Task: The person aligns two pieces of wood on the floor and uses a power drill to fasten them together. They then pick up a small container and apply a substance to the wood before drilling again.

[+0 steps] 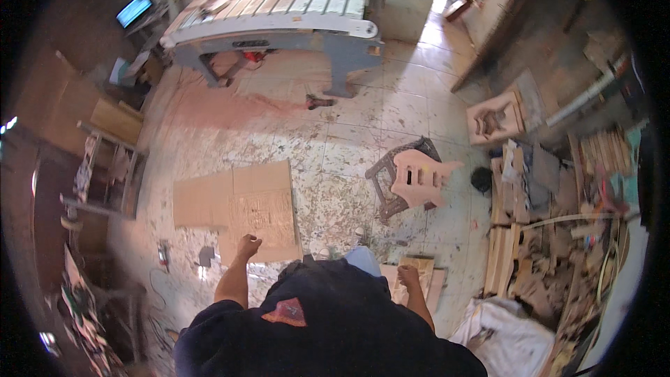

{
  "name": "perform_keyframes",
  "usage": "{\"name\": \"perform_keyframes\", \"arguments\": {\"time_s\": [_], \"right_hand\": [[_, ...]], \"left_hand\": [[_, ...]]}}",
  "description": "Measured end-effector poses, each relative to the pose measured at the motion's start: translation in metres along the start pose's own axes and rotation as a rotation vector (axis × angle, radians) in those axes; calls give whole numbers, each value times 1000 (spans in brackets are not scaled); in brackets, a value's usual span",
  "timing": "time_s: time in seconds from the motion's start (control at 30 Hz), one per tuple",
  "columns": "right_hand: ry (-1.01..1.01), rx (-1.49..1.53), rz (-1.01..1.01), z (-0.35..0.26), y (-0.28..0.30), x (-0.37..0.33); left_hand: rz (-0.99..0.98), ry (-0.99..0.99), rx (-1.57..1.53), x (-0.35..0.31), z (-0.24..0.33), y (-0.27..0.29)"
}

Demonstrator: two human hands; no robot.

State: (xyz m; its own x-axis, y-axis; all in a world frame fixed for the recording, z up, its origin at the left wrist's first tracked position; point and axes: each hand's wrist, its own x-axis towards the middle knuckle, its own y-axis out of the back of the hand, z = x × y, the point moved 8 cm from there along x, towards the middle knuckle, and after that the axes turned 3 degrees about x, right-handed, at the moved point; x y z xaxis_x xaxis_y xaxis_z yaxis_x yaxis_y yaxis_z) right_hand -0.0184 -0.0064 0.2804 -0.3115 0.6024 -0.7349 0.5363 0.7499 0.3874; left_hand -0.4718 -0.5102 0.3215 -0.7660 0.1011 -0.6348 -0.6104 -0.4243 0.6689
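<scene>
Cardboard lies flat near the loosely curled left hand.

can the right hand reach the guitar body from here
Probably not without stepping or leaning forward: the right hand hangs short of the guitar body, though nothing seems to block the way.

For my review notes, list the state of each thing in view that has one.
Left hand: fingers curled, contents unclear
Right hand: fingers curled, contents unclear
Cardboard: lying flat on the floor
Guitar body: bare wood, cavities cut, resting on a dark stand
Monitor: on, screen blue
Tiled floor: littered with shavings
White sheeting: crumpled
</scene>
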Motion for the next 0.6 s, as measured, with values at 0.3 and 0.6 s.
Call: {"name": "perform_keyframes", "arguments": {"time_s": [0.3, 0.6], "right_hand": [[461, -425, -282, -247, -51, 121], [665, -649, -443, -509, -169, 179]], "left_hand": [[-69, 331, -385, -96, -40, -70], [30, 433, -647, 4, 0, -117]]}}
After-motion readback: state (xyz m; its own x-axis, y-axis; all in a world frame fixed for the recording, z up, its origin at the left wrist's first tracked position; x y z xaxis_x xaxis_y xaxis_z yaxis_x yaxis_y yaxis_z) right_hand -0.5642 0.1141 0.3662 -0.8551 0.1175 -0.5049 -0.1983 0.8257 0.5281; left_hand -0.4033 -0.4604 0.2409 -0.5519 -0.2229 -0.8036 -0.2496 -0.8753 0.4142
